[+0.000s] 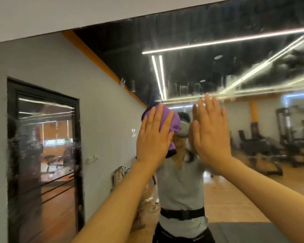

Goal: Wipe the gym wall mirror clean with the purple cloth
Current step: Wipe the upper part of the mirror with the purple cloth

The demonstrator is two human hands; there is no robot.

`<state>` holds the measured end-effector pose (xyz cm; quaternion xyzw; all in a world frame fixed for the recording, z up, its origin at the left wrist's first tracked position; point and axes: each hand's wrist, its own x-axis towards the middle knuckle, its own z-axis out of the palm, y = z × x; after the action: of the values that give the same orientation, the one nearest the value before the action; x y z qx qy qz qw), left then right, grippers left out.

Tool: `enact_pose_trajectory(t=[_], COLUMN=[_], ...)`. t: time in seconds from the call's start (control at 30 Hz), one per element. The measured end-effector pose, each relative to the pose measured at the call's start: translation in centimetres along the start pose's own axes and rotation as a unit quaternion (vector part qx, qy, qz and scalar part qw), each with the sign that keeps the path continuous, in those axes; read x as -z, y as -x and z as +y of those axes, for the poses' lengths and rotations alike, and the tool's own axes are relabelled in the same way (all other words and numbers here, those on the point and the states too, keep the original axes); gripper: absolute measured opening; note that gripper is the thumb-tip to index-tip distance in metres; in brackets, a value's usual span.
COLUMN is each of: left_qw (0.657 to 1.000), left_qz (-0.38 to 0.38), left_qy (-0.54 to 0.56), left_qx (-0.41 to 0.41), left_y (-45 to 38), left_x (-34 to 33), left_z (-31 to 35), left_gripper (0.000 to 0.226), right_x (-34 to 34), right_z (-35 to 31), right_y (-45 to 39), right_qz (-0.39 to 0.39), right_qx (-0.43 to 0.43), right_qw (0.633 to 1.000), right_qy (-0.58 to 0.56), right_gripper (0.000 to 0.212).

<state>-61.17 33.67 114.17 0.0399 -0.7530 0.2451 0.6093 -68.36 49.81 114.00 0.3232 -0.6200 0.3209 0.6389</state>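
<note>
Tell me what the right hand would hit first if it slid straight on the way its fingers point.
The right hand lies flat with fingers pointing up. Going on, it would likely meet only more streaked mirror glass; no object shows in that line, though depth is unclear.

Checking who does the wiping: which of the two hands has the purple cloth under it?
The left hand presses the purple cloth flat against the mirror; the right hand is bare.
</note>
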Motion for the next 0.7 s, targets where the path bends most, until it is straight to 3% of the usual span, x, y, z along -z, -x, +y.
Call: enact_pose_trajectory(t=[0.2, 0.37, 0.53, 0.7], left_qw=[0.998, 0.994, 1.0, 0.999], left_qz=[0.026, 0.068, 0.009, -0.012], left_qy=[0.061, 0.088, 0.014, -0.016], left_qx=[-0.004, -0.006, -0.027, -0.027], left_y=[-4.8, -1.3, 6.6, 6.4], left_x=[0.9, 0.5, -0.7, -0.7], left_z=[-4.6, -5.1, -5.8, -6.1], left_gripper=[0.063, 0.065, 0.066, 0.065], right_x=[-4.0, -5.0, -5.1, -5.2], right_z=[-4.9, -4.7, -4.8, -4.9], right_y=[-0.9, -0.2, -0.3, -0.1], right_qz=[-0.004, 0.0, 0.005, -0.007], right_qx=[-0.019, -0.009, -0.005, -0.01], right_qw=[1.0, 0.998, 0.998, 0.998], right_qy=[0.013, 0.055, 0.055, 0.057], right_gripper=[0.055, 0.056, 0.055, 0.056])
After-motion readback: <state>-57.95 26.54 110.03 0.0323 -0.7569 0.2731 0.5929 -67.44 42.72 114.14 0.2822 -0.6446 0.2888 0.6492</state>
